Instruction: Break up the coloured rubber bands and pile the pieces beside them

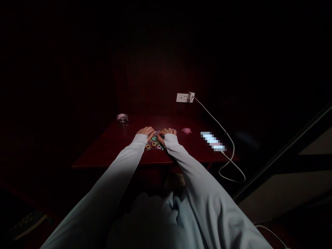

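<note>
The left hand (146, 131) and right hand (168, 132) curl over one heap of small coloured rings (155, 143) on a table (103, 154); any pinch is too dim to tell. Beyond lie one pink tangle (186, 130), one pixelated phone (212, 141), one clear dish (122, 117) and one wall socket (185, 97).

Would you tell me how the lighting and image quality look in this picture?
In the head view, light pools on the left hand and right hand and the dark red table, while the surroundings fall to near-black; a glowing rectangular object is pixelated, and the wide lens stretches the pale sleeves.
</note>
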{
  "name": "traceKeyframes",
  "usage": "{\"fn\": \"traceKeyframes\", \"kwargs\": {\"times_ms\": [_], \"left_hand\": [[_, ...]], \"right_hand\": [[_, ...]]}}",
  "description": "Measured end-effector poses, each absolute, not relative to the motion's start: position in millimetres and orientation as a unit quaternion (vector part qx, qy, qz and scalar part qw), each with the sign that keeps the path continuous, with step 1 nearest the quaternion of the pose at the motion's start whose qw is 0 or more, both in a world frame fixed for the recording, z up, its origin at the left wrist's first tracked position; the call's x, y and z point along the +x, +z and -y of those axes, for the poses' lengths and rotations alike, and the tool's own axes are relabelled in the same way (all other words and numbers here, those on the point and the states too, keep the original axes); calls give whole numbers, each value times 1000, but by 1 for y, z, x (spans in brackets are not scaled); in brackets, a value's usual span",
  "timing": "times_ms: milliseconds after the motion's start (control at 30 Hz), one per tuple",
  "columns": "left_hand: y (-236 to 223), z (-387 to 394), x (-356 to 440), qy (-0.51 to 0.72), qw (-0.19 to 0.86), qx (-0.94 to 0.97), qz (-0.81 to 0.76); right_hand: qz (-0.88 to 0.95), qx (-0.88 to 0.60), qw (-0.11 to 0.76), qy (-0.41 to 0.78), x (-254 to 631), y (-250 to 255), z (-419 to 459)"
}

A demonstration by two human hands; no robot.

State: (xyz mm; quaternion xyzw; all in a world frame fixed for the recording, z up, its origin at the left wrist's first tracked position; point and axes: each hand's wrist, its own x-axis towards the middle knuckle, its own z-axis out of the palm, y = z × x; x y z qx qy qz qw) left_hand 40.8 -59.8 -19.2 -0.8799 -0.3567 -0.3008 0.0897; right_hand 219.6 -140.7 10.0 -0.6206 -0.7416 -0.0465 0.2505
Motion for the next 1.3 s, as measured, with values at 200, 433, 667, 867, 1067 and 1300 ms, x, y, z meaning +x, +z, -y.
{"fn": "traceKeyframes", "kwargs": {"times_ms": [200, 433, 667, 867, 1067, 1300], "left_hand": [[-23, 55, 40, -304, 90, -883, 346], [-24, 54, 40, -303, 90, -882, 349], [-21, 58, 41, -292, 90, -882, 360], [-17, 60, 45, -276, 92, -884, 365], [-17, 60, 46, -277, 96, -882, 368], [-21, 57, 43, -289, 105, -877, 369]], "right_hand": [[747, -620, 236, -47, 220, 12, 143], [758, -609, 225, -55, 220, 13, 144], [764, -607, 197, -93, 220, 14, 144], [762, -611, 182, -116, 217, 13, 141], [759, -614, 174, -126, 214, 13, 141], [751, -627, 159, -134, 217, 22, 148]]}}
